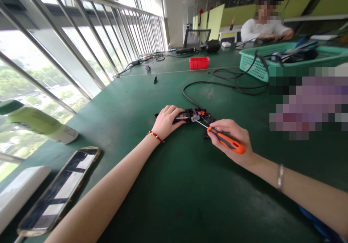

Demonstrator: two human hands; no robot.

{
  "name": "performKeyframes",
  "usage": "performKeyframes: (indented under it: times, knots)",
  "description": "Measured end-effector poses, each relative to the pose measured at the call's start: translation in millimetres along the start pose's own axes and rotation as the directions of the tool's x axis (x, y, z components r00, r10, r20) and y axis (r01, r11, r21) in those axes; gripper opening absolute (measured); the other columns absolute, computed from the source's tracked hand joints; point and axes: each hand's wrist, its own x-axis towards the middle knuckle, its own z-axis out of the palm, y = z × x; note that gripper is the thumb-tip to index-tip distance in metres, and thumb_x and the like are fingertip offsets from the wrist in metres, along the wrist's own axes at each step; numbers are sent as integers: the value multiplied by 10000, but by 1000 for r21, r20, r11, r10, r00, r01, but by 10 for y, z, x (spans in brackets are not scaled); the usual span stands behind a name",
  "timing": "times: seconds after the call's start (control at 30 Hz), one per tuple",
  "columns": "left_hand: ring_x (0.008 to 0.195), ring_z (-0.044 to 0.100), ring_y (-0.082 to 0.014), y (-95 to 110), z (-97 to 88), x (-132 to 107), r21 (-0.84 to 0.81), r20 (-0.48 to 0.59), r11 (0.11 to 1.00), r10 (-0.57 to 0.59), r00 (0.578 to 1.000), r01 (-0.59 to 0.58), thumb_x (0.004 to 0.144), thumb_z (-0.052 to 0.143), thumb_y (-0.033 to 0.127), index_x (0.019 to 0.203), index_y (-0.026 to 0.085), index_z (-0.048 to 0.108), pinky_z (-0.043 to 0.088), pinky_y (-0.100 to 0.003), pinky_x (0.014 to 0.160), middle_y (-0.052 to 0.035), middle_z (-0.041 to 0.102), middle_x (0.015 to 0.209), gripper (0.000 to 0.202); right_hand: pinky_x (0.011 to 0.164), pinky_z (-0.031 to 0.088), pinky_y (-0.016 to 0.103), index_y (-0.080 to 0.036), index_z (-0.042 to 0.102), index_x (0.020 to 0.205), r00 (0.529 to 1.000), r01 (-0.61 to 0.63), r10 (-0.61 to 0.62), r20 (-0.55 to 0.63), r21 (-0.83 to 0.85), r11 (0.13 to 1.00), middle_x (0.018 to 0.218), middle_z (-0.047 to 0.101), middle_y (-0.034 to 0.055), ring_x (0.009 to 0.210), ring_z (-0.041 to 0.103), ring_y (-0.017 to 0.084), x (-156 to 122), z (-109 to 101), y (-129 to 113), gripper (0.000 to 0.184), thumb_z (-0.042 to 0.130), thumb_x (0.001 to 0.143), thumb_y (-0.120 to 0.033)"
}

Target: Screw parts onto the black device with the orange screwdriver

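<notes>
A small black electronic assembly [199,116] with coloured wires lies on the green table [174,185], a black cable running from it. My left hand [168,121] rests on its left end, fingers curled over it and holding it down. My right hand [231,138] grips an orange-handled screwdriver [227,142]. The screwdriver's thin metal shaft points up and left, with its tip on the assembly's middle.
A phone [58,190] lies face up at the near left beside a white object [19,192]. Farther off are a red tray [199,62], a teal basket [288,60] of cables, loose cables and small parts. Another person sits at the far end [265,27]. Window railing runs along the left.
</notes>
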Motion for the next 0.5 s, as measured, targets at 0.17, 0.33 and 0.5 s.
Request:
performKeyframes:
  times: [0.17, 0.33, 0.5]
  knots:
    - [931, 492, -215, -4, 11, 5, -1, -10, 1000, -1, 1000, 1, 818, 567, 393, 1062, 178, 557, 425, -343, 838, -64, 576, 987, 325, 702, 547, 300, -240, 520, 1041, 994, -11, 19, -104, 78, 997, 839, 630, 5, 750, 639, 158, 7, 24, 14, 348, 633, 724, -151]
    - [928, 495, -213, -9, 17, 2, -7, -15, 1000, -1, 1000, 1, 815, 572, 384, 1063, 186, 558, 428, -344, 835, -63, 576, 989, 317, 675, 544, 294, -243, 518, 1046, 998, 11, -7, -59, 66, 998, 821, 618, 3, 738, 630, 155, 9, 19, -5, 357, 636, 723, -147]
    - [934, 492, -213, 0, 8, 3, -2, -15, 1000, -4, 1000, 3, 815, 572, 384, 1065, 176, 558, 424, -339, 844, -63, 576, 988, 325, 655, 531, 296, -243, 539, 1006, 998, 11, -9, -62, 43, 999, 775, 602, -2, 726, 615, 157, 2, 11, 16, 305, 645, 731, -163]
